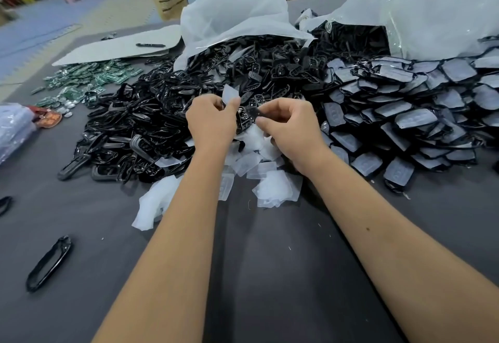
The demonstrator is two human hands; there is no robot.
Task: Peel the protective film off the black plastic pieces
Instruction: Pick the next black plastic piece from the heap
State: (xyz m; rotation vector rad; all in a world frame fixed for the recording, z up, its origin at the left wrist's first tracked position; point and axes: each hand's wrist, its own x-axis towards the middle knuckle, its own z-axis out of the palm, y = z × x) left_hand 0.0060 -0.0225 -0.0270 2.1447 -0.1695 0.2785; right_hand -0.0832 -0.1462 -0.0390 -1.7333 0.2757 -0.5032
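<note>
My right hand (290, 129) pinches a small black plastic piece (248, 115) at the middle of the table. My left hand (212, 121) pinches a translucent film (231, 94) that stands up from the piece's left end, partly lifted away. A heap of film-covered black pieces (405, 115) lies to the right. Bare glossy black pieces (140, 132) are piled to the left. Loose peeled films (259, 169) lie scattered below my hands.
Two big clear plastic bags (235, 21) spill black parts at the back. Green circuit boards (89, 80) lie at the far left. A black frame part (50, 263) lies alone at the near left on the grey table (270, 261). A pen (150, 45) rests on a sheet.
</note>
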